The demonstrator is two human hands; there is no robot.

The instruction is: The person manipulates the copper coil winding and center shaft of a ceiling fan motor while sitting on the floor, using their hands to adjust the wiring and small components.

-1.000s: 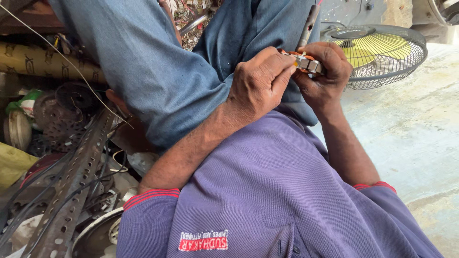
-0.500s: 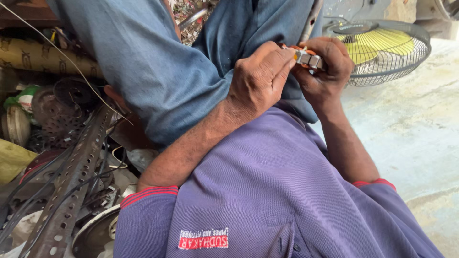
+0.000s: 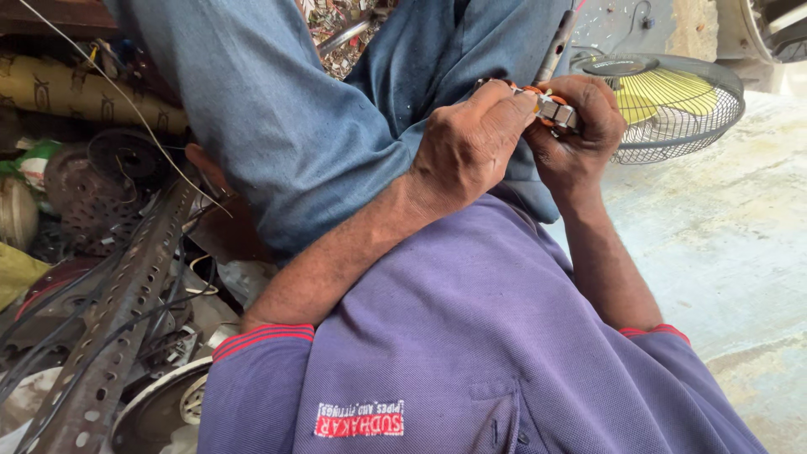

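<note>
Both hands meet above the person's raised knee, which is clad in blue jeans [image 3: 277, 126]. The left hand [image 3: 466, 147] curls over from the left, its fingertips pinching one end of a small metal part with orange bits [image 3: 551, 105]. The right hand [image 3: 580, 134] wraps closed around the other end of the same part, thumb pressed on top. The part sits between the two grips, mostly covered by fingers, so its exact shape is hard to tell; it may be a small motor piece. Just beyond the hands a fan with a wire guard and yellow blades [image 3: 672, 105] lies on the concrete floor [image 3: 740, 244]. To the left, a perforated metal angle bar [image 3: 118, 311] rests among scrap parts and wires.
</note>
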